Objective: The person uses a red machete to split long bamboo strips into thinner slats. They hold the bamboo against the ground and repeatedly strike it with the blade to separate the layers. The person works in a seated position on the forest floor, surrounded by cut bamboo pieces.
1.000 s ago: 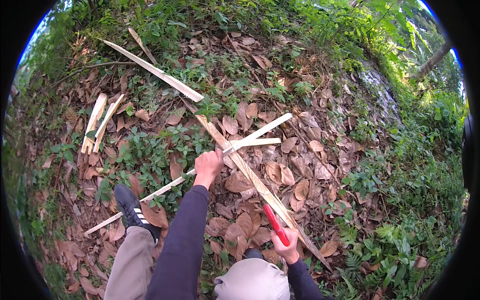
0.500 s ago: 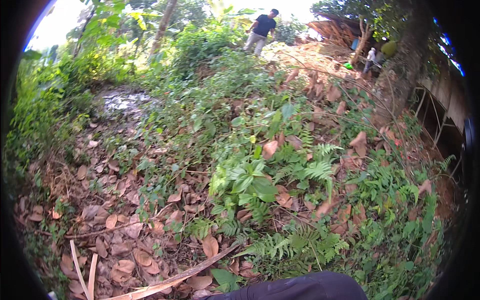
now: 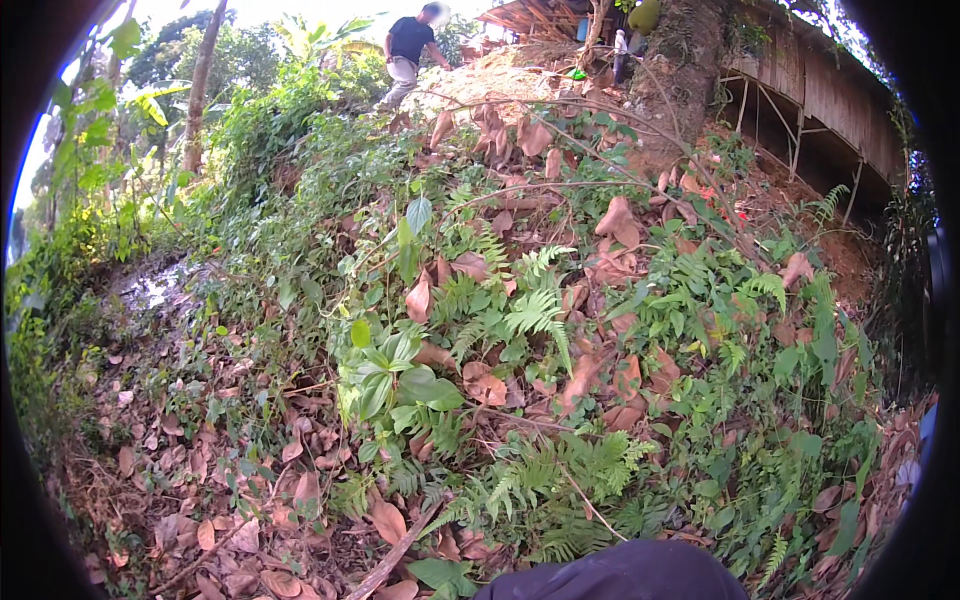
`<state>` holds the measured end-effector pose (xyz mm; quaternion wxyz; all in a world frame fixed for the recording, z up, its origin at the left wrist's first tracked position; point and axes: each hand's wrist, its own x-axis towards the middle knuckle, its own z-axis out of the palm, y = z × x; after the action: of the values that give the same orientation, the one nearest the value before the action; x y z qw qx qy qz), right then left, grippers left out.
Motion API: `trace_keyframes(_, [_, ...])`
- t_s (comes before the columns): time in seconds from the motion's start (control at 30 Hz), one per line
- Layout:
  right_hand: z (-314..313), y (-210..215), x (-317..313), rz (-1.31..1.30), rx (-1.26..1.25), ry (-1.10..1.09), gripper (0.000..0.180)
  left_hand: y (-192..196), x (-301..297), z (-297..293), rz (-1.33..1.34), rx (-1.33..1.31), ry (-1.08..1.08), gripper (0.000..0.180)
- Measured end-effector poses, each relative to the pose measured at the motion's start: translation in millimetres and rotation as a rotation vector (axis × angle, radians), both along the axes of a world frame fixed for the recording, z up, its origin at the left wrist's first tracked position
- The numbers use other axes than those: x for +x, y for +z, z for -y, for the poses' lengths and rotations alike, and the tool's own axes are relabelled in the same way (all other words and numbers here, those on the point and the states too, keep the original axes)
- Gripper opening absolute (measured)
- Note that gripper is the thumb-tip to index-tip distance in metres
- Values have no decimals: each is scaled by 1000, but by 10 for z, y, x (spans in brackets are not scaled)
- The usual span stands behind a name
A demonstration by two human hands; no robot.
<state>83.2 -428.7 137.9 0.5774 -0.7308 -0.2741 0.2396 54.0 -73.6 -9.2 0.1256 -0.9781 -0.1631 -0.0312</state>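
Lying among brown leaves [image 3: 388, 520] at the lower edge, the wooden strip [image 3: 392, 560] is left of my dark sleeve [image 3: 620, 578]; each hand being out of view, I cannot tell its grip.

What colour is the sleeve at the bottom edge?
The sleeve is dark navy, nearly black; best seen in the head view.

A dark purplish sleeve [image 3: 625, 574], smooth, with softly rounded folds

The sleeve [image 3: 620, 577] is matt cloth, the strip [image 3: 398, 553] rough wood, the fallen leaves [image 3: 387, 520] dull.
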Motion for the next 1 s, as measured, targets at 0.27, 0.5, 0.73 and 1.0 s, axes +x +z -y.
trace_keyframes(0.27, [-134,-157,-190,-26,89,-10,21,-432,-293,-241,-15,-29,116,54])
trace_keyframes(0.5, [-499,-461,-41,-166,32,41,40,-592,-396,-327,248,-469,460,49])
trace_keyframes(0.73, [-699,-176,106,136,14,54,23,-248,-423,-242,279,-496,518,36])
trace_keyframes(1.0, [-633,-850,-16,108,-29,109,18,-233,-409,-222,185,-603,682,27])
